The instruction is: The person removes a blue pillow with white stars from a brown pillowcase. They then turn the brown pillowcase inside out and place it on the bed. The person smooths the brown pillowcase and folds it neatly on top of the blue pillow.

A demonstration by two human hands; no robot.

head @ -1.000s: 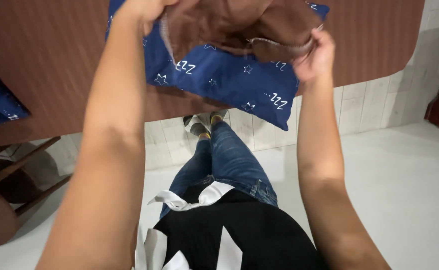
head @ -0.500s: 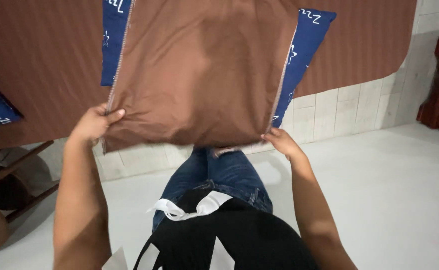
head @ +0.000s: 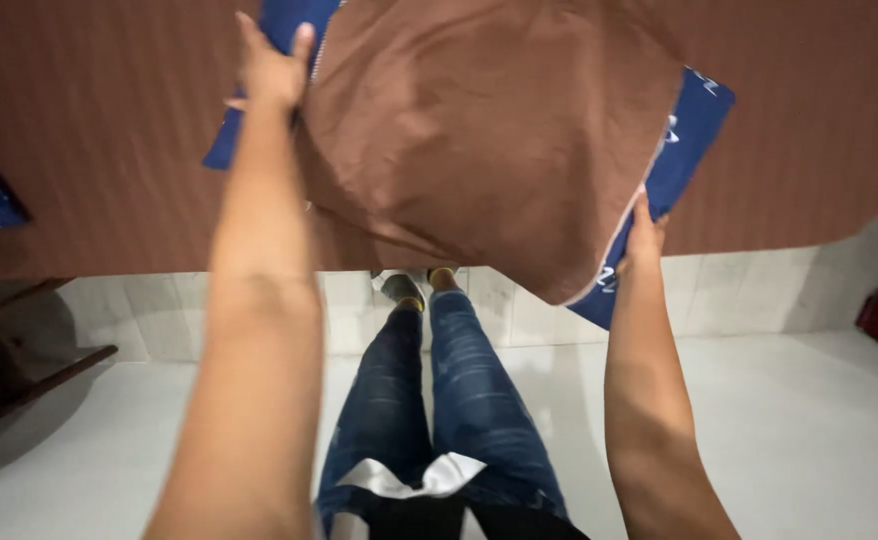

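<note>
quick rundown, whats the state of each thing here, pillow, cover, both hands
brown cover: pulled over most of the pillow, wrinkled, open edge toward the right
blue pillow: mostly inside the cover, corners sticking out at right and upper left, held up over the bed
left hand: raised, gripping the upper left edge of the cover and pillow
right hand: gripping the lower right edge of the cover
brown bedsheet: spread flat on the bed

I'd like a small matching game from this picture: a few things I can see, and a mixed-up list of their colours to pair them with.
Things:
1. pillow cover
2. pillow
3. floor
4. jeans

Colours:
a. white
b. plain brown
c. faded blue denim
d. dark blue with white print

Pairs: 1-b, 2-d, 3-a, 4-c
</note>
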